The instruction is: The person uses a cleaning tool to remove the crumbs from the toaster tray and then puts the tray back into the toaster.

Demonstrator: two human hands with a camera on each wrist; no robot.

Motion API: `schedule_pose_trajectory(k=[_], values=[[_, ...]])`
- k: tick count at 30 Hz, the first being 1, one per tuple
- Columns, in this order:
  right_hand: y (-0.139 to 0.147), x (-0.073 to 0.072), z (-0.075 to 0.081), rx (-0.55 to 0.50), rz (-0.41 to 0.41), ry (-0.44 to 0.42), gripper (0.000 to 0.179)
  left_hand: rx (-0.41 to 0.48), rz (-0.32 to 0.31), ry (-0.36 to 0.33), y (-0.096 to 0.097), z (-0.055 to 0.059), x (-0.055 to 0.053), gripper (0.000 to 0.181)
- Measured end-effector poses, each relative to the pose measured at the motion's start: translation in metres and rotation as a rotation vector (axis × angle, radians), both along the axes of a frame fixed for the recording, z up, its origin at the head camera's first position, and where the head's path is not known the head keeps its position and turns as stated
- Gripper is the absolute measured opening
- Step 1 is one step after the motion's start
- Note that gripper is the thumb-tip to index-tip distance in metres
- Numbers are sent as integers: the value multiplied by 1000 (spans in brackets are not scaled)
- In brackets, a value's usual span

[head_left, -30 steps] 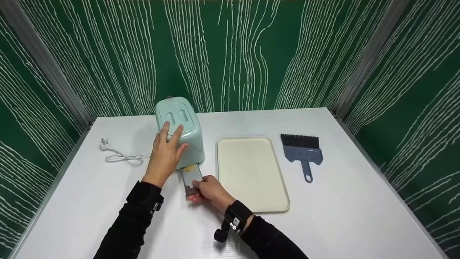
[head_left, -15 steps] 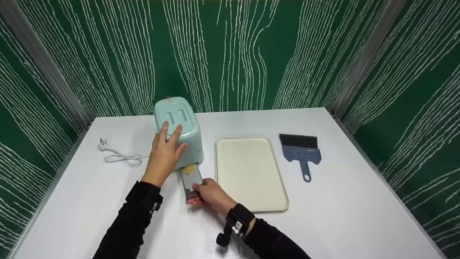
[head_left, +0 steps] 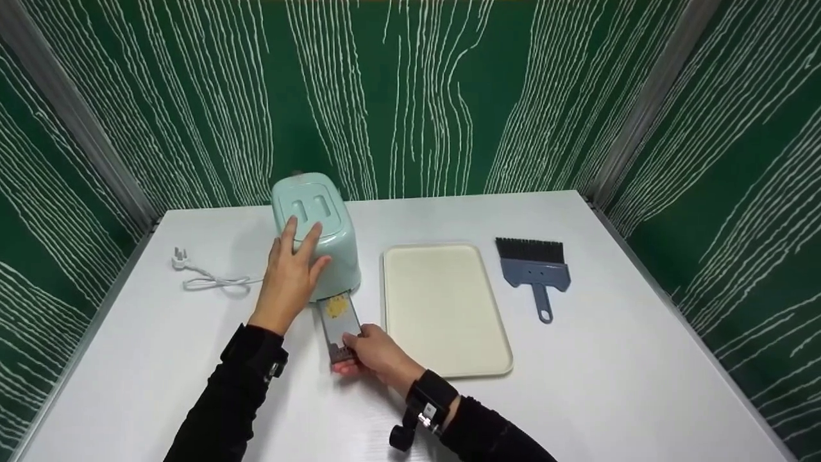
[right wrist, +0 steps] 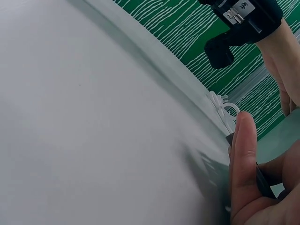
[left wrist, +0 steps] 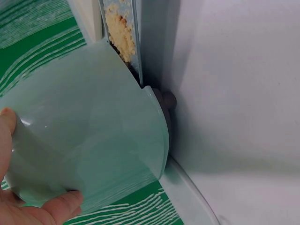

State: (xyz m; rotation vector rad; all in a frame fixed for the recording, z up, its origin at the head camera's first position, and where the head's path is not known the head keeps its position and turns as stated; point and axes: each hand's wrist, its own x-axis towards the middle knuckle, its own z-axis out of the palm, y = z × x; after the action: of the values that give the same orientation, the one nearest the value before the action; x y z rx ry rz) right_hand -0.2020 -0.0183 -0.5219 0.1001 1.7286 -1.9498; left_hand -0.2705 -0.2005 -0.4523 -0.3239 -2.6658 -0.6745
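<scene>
A mint-green toaster (head_left: 337, 263) with its lid on stands on the white table. My left hand (head_left: 287, 276) rests on its top and near side, fingers spread and straight. From the toaster's lower near end sticks a narrow grey crumb tray (head_left: 343, 321), partly pulled out. Yellow crumbs (left wrist: 121, 33) lie on it close to the toaster, plain in the left wrist view. My right hand (head_left: 378, 350) pinches the tray's dark outer end, thumb on top and fingers beneath. In the right wrist view, the fingers (right wrist: 244, 154) hide most of the tray.
Just right of the toaster lies a cream rectangular tray (head_left: 446, 308). Farther right is a blue hand brush (head_left: 535, 273) with black bristles. A white cord with a plug (head_left: 183, 260) lies to the left. Green walls (head_left: 423, 96) with white lines border the table (head_left: 609, 385).
My right hand has drawn the crumb tray farther out toward me, showing more of the crumbs. My left hand has stayed on the toaster. The head view has shifted slightly.
</scene>
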Motion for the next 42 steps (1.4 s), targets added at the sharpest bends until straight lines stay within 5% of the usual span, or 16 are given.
schedule_pose_trajectory(k=[42], values=[[28,37,6,6,54,37,21,-13,-17,94,1,0,-1,60]])
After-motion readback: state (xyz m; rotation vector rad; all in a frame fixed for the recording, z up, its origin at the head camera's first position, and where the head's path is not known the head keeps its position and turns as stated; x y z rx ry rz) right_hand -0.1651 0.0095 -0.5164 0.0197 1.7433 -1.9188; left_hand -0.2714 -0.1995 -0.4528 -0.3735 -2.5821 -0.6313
